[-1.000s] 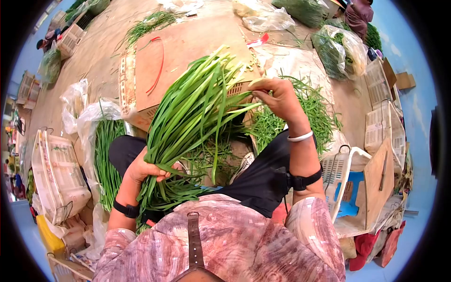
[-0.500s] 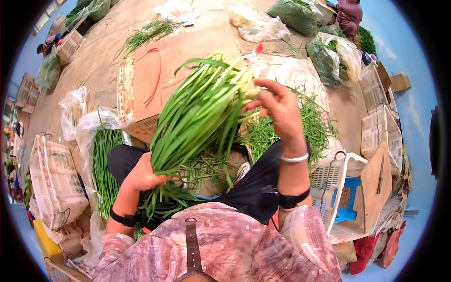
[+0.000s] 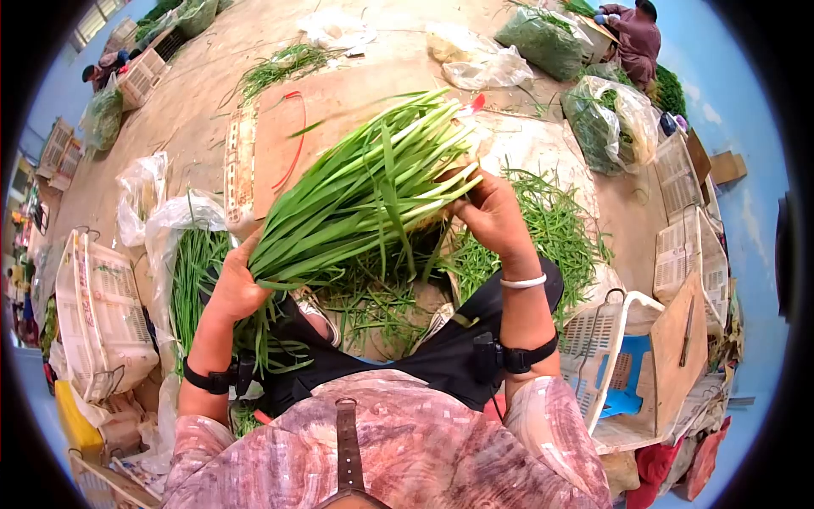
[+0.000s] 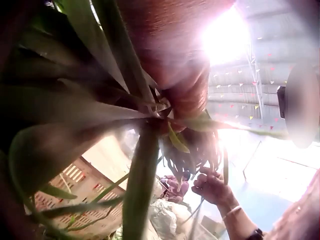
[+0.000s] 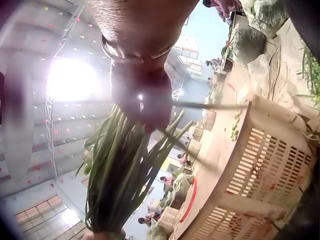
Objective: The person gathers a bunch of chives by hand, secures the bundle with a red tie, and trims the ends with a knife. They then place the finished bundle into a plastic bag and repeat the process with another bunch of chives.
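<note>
A thick bunch of long green chive leaves lies slantwise in front of me, pale root ends up at the right. My left hand grips the leafy end, fingers wrapped round it. My right hand holds the root end, fingers curled on the stalks. The left wrist view shows the leaves close up, with the right hand beyond. From the right wrist, the bunch hangs below the hand. Loose chives cover the ground under my hands.
An upturned crate with a cardboard sheet and a red band stands ahead. Bagged chives lie left, white crates far left, a basket right. Bags of greens and a seated person are behind.
The bunch has tilted down from steep to more level. My left hand moved up and left along the leaves; my right hand dropped and closed on the root end.
</note>
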`<control>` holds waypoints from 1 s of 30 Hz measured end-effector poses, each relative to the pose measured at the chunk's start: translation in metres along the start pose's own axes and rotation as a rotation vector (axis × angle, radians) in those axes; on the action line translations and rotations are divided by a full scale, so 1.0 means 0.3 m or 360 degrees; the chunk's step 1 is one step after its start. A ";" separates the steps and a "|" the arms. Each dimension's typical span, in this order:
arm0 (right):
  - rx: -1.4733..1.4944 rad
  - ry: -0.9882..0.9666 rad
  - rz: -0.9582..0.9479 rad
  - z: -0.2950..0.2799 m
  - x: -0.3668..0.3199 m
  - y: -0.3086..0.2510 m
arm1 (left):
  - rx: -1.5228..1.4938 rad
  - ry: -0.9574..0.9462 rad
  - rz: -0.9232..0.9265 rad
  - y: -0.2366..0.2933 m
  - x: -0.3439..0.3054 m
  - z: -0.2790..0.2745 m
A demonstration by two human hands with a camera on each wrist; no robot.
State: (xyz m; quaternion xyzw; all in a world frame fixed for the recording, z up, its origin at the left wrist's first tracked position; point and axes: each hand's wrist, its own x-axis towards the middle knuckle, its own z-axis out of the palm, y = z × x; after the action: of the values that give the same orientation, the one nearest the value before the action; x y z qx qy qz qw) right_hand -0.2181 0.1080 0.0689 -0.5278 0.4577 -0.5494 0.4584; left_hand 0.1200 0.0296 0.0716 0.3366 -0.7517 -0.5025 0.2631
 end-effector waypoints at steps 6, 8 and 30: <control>-0.0223 0.0509 -0.0407 0.063 0.023 0.026 | 0.0171 0.0089 0.0079 -0.022 0.010 -0.012; -0.1049 0.0541 -0.0432 -0.012 0.016 0.031 | 0.0122 0.0154 0.0074 -0.041 0.005 -0.020; 0.0980 0.0735 -0.0410 0.118 0.058 0.028 | 0.1219 0.0902 0.0748 0.009 0.001 -0.175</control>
State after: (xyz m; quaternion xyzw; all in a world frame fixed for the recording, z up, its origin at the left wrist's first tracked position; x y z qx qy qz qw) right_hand -0.1828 0.0888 0.0642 -0.2816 0.2929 -0.8178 0.4076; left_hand 0.1577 -0.0004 0.0928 0.3535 -0.8360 -0.0087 0.4195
